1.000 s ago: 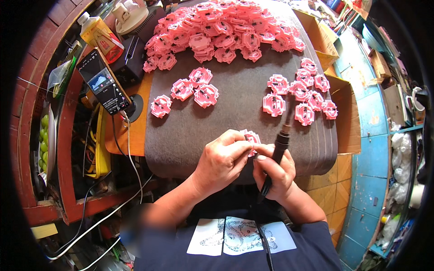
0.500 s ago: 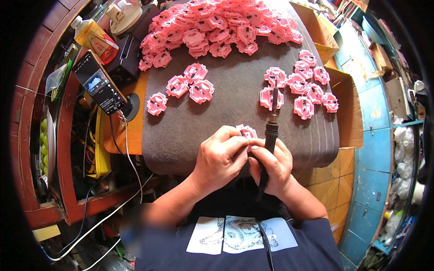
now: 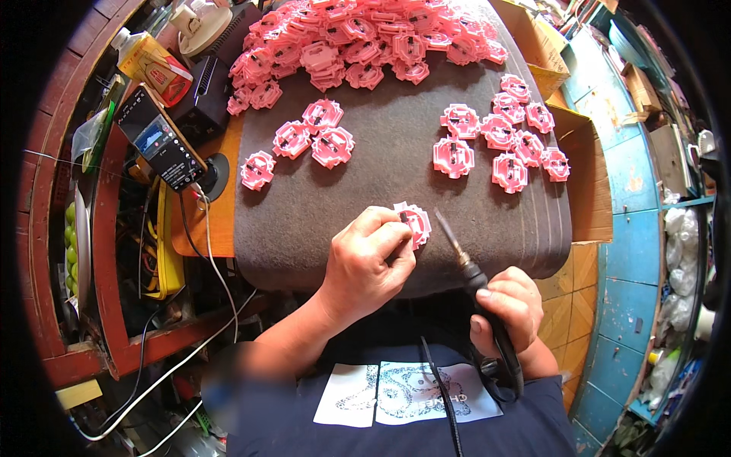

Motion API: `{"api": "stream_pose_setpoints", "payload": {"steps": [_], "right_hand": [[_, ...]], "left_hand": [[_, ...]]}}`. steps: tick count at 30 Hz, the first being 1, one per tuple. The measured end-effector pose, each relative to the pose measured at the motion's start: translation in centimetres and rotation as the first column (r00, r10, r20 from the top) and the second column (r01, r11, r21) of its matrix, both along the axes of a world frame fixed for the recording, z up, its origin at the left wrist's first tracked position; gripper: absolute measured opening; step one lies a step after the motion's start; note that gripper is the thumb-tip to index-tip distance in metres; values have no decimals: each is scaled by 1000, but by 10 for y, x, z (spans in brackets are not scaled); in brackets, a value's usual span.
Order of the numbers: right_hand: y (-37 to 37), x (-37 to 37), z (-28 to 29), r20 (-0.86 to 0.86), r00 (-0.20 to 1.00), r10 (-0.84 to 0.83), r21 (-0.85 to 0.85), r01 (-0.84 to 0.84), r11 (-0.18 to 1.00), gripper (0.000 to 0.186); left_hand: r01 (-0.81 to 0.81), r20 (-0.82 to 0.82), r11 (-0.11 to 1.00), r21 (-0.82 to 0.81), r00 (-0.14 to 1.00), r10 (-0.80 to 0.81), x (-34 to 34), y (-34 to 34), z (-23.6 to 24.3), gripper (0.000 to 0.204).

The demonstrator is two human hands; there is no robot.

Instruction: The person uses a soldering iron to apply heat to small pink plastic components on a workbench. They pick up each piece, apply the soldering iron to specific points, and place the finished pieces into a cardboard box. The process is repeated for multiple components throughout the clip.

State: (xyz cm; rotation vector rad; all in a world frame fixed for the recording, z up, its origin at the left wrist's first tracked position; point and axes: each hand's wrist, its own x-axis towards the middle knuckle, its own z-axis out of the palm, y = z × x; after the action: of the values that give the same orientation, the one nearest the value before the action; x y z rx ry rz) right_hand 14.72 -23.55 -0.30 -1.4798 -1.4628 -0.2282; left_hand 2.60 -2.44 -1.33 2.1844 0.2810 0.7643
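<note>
Dark navy cloth made up the shirt (image 3: 403,437) nearest the camera, its chest bearing a pale printed panel with a thin black cord (image 3: 440,377) hanging across it. Just beyond, the right hand (image 3: 512,308) was curled round the black handle of an iron (image 3: 474,276), fingers closed on it, the thin metal tip slanting forward and to the left. Further left, the left hand (image 3: 369,251) had thumb and fingers pressed together, pinching a pink part (image 3: 416,223) by its left side above the front of the dark mat (image 3: 365,183); whether the part touched the mat I could not tell. The iron's tip ended just beside the part's right edge, a small gap showing between them. Past the hands, nine similar pieces (image 3: 509,173) lay in a loose group to the right, near cartons (image 3: 588,179) at the mat's side, and four pieces (image 3: 333,146) lay to the left. Left of the mat, a phone (image 3: 160,139) leaned upright on a round black stand (image 3: 215,179), with a bottle (image 3: 156,68) behind it. At the mat's far end rose a broad pile (image 3: 365,49) of the same pink pieces, heaped over one another.
</note>
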Motion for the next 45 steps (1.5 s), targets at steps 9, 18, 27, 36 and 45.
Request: {"api": "stream_pose_setpoints", "payload": {"steps": [9,18,27,36,45], "right_hand": [[6,-4,3,-8,997,82,-16,-82,997,32],[5,-5,2,-10,997,81,-24,-81,996,30],[5,-5,3,3,997,79,-23,-79,997,30],[6,-4,6,11,997,80,-21,-80,997,27],[1,-6,5,31,997,66,-81,-63,995,21]], "left_hand": [[-1,-9,1000,16,1000,1,0,0,0,15],[7,-1,1000,21,1000,-7,0,0,-1,16],[6,-6,1000,30,1000,-6,1,0,-1,16],[9,-11,999,31,1000,-8,1,1,0,16],[7,-12,1000,29,1000,-6,1,0,0,16]]}}
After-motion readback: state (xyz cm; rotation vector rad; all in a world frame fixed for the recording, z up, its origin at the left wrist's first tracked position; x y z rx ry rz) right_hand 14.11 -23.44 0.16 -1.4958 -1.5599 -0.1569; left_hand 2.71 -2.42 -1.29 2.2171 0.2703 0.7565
